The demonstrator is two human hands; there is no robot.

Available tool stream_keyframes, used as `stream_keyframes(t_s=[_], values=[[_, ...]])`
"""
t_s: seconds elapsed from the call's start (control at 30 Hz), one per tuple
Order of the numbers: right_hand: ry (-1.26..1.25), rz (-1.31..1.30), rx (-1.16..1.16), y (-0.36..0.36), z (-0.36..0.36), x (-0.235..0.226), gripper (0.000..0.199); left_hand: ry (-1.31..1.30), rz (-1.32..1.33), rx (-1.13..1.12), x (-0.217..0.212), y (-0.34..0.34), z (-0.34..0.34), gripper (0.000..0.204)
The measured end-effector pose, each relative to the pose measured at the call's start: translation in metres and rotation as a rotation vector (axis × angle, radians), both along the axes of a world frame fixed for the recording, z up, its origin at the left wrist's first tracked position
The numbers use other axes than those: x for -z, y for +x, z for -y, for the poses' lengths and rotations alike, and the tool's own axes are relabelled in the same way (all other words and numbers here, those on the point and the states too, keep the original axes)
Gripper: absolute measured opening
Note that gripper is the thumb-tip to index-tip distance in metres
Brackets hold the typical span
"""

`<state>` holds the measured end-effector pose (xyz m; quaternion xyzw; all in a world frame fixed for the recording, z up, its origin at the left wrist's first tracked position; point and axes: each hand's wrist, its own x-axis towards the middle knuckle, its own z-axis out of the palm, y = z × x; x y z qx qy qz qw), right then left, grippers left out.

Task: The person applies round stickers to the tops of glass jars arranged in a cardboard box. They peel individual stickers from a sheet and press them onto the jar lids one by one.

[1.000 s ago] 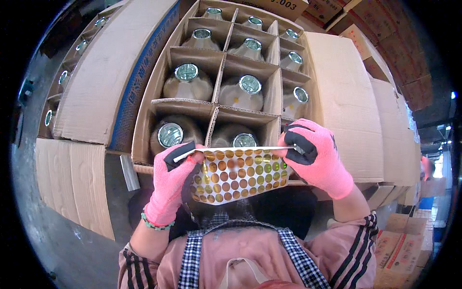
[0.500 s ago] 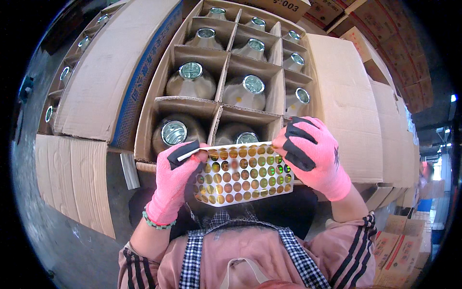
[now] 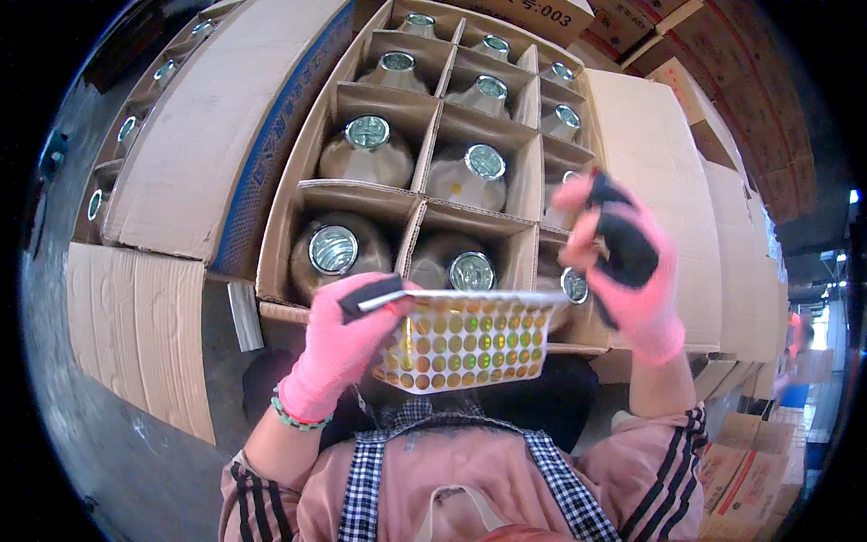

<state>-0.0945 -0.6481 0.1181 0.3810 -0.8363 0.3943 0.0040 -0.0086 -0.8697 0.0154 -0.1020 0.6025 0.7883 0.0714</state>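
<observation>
My left hand (image 3: 339,339), in a pink glove with dark fingertips, grips a sheet of round gold stickers (image 3: 465,352) by its upper left corner. The sheet hangs over the near edge of an open carton (image 3: 282,313), its top edge bent. My right hand (image 3: 643,282), gloved alike with bare fingertips showing, is up off the sheet over the carton's right column. Its fingers are curled together and blurred; whatever is between them is too small to name. Below it shows the neck of a glass bottle (image 3: 573,285). More round-bodied glass bottles (image 3: 366,158) stand upright in cardboard compartments.
A wide carton flap (image 3: 650,199) folds out on the right, another flap (image 3: 185,135) on the left. Beyond the left flap stands a second carton with bottles (image 3: 125,129). Closed cartons (image 3: 741,99) are stacked at the far right, with more cartons (image 3: 745,470) at lower right.
My right hand has let go of the sheet's right end and moved up and to the right. My left hand still holds the sheet, which has tilted and dropped slightly.
</observation>
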Motion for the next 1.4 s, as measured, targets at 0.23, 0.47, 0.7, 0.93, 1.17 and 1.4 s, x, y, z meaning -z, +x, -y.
stream_keyframes(t_s=[0.23,0.47,0.7,0.93,1.17,1.4], values=[[0.119,-0.094,-0.035,-0.102,0.09,0.061,0.017,-0.256,-0.314,0.193,0.004,-0.007,-0.002,0.015],[0.783,-0.253,-0.095,-0.12,0.189,0.111,0.028,-0.156,-0.294,0.209,0.011,-0.005,0.004,0.014],[0.926,-0.47,-0.028,-0.119,0.2,0.103,0.036,-0.043,-0.235,0.198,0.008,-0.005,0.009,0.015],[0.066,-0.029,-0.034,-0.069,0.13,0.011,0.021,0.052,-0.139,0.026,0.013,-0.001,0.007,0.016],[0.469,-0.014,-0.039,0.001,0.035,-0.024,0.019,0.134,-0.14,-0.089,-0.003,0.0,0.002,0.016],[0.412,-0.101,-0.023,0.009,0.013,-0.004,0.014,0.078,-0.252,-0.078,0.001,0.002,-0.004,0.016]])
